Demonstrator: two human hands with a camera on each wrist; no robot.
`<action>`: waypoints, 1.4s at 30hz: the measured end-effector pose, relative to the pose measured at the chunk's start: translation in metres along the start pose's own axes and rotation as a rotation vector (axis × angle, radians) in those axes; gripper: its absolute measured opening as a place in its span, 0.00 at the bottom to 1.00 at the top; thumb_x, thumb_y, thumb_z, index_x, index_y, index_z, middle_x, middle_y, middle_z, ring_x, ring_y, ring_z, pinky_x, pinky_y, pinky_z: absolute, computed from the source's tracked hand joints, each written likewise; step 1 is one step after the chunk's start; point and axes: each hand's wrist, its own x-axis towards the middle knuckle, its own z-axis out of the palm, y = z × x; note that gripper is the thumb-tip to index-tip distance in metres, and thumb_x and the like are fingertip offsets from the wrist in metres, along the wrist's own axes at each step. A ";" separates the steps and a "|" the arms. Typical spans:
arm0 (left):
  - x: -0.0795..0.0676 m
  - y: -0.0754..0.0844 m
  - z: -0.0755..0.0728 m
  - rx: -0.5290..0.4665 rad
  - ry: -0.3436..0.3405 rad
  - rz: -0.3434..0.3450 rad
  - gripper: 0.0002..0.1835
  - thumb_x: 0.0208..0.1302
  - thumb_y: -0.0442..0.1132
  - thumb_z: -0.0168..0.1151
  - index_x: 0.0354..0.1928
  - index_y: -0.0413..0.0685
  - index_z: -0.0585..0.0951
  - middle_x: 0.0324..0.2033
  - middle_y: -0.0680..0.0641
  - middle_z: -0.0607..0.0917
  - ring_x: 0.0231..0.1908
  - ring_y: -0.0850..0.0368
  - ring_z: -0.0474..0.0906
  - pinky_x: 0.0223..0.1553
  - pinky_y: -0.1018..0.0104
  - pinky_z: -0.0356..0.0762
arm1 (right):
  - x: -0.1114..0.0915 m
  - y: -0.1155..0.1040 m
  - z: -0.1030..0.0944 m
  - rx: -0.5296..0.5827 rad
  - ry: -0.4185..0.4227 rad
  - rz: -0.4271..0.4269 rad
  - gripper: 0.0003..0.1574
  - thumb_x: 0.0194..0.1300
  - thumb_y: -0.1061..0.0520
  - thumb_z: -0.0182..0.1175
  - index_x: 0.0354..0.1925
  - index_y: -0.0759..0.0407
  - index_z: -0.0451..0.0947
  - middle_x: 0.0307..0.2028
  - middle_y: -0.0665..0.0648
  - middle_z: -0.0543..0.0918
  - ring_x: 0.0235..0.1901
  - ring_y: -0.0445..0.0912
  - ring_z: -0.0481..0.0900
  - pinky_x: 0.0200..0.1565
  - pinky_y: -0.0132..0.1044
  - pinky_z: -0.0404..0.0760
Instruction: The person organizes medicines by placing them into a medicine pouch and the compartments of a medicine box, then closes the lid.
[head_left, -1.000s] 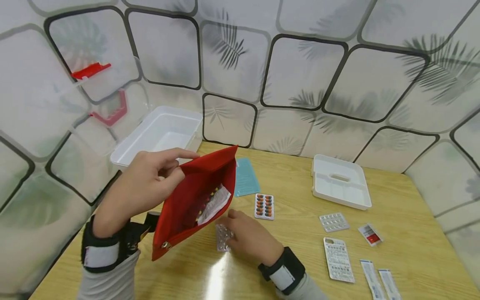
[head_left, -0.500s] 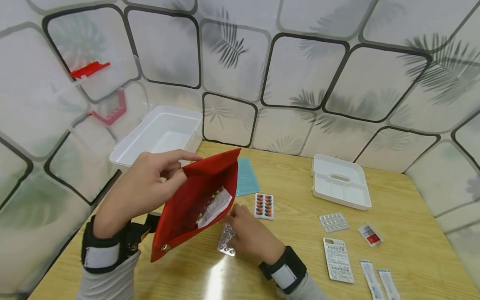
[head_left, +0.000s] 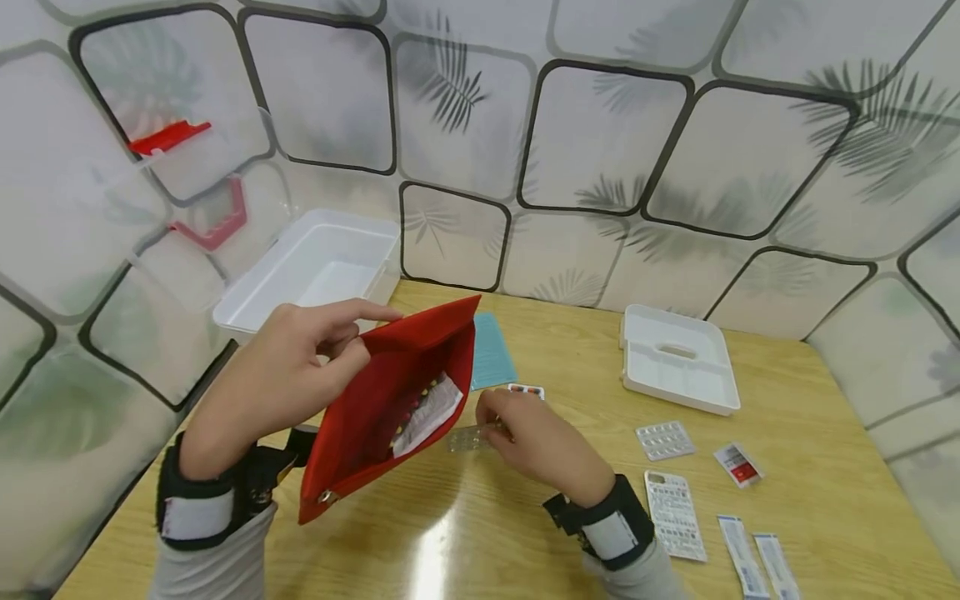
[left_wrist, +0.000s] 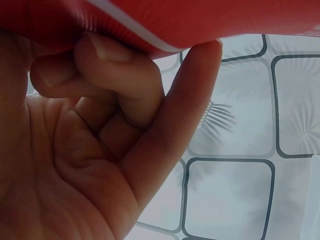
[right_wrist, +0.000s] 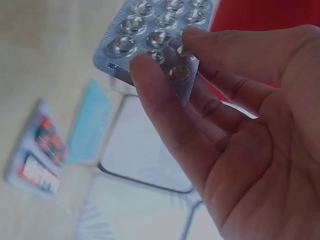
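Observation:
My left hand (head_left: pixel 307 358) grips the upper edge of a red pouch (head_left: pixel 442 321), whose mouth gapes toward me. Inside the pouch lies a white packet (head_left: pixel 431 417) beside yellow-dotted items too small to make out. In the left wrist view, curled fingers (left_wrist: pixel 120 75) press against the red fabric. Just right of the pouch, my right hand (head_left: pixel 540 437) pinches a silver blister pack (head_left: pixel 467 439). The right wrist view shows the blister pack (right_wrist: pixel 132 24) between thumb and fingers, with clear round bubbles facing the camera.
Behind the pouch lie a teal packet (head_left: pixel 492 354) and an orange-black capsule pack (head_left: pixel 527 390), partly hidden by my right hand. A white box (head_left: pixel 247 300) stands back left, a white tray (head_left: pixel 678 379) back right. Blister packs (head_left: pixel 665 440), a red-white sachet (head_left: pixel 740 464) and strips (head_left: pixel 742 554) lie right.
My right hand has lifted the blister pack off the table, moving it slightly up and right and turning it. The left hand and pouch have barely moved.

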 end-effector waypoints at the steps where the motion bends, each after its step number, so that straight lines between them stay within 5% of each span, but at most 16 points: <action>1: 0.000 0.000 0.000 0.000 0.000 0.002 0.24 0.63 0.30 0.48 0.55 0.61 0.81 0.20 0.57 0.82 0.12 0.62 0.63 0.10 0.69 0.61 | -0.001 0.000 -0.006 0.010 0.016 -0.010 0.05 0.62 0.62 0.63 0.33 0.54 0.76 0.28 0.46 0.76 0.28 0.38 0.72 0.31 0.33 0.76; 7: 0.002 0.002 0.001 0.001 0.003 0.043 0.24 0.62 0.30 0.49 0.54 0.62 0.81 0.15 0.57 0.74 0.12 0.63 0.59 0.12 0.70 0.59 | -0.016 0.003 -0.040 0.075 0.142 -0.028 0.06 0.64 0.63 0.61 0.40 0.55 0.79 0.37 0.48 0.80 0.36 0.36 0.76 0.38 0.36 0.83; 17: 0.006 0.005 0.007 0.007 -0.028 0.113 0.22 0.61 0.30 0.51 0.54 0.56 0.82 0.14 0.56 0.65 0.15 0.64 0.59 0.17 0.70 0.60 | -0.029 0.006 -0.065 0.044 0.525 -0.031 0.09 0.64 0.64 0.59 0.43 0.55 0.79 0.40 0.48 0.82 0.41 0.37 0.78 0.43 0.38 0.83; 23: 0.007 0.007 0.010 -0.012 -0.046 0.136 0.22 0.61 0.30 0.51 0.54 0.58 0.82 0.14 0.57 0.66 0.16 0.65 0.62 0.18 0.69 0.65 | -0.024 -0.021 -0.066 0.088 0.661 -0.181 0.11 0.59 0.69 0.62 0.41 0.59 0.81 0.38 0.50 0.83 0.40 0.40 0.79 0.42 0.36 0.81; 29: 0.007 0.008 0.017 -0.070 -0.083 0.179 0.23 0.60 0.29 0.51 0.53 0.57 0.82 0.14 0.57 0.67 0.15 0.65 0.61 0.17 0.69 0.65 | -0.021 -0.056 -0.056 0.131 0.586 -0.327 0.14 0.53 0.71 0.66 0.39 0.61 0.82 0.39 0.54 0.84 0.40 0.43 0.78 0.41 0.31 0.79; 34: 0.008 0.011 0.020 -0.079 -0.087 0.213 0.23 0.58 0.27 0.50 0.51 0.54 0.83 0.14 0.57 0.68 0.16 0.65 0.62 0.16 0.70 0.66 | -0.015 -0.052 -0.033 0.129 0.459 -0.320 0.14 0.56 0.67 0.66 0.42 0.57 0.82 0.43 0.51 0.82 0.45 0.40 0.74 0.39 0.37 0.81; 42: 0.007 0.012 0.022 -0.047 -0.079 0.223 0.22 0.58 0.29 0.51 0.50 0.53 0.84 0.14 0.57 0.66 0.15 0.65 0.59 0.17 0.70 0.67 | -0.009 -0.053 -0.017 0.125 0.361 -0.303 0.15 0.58 0.64 0.66 0.45 0.55 0.81 0.46 0.49 0.80 0.45 0.39 0.71 0.36 0.33 0.81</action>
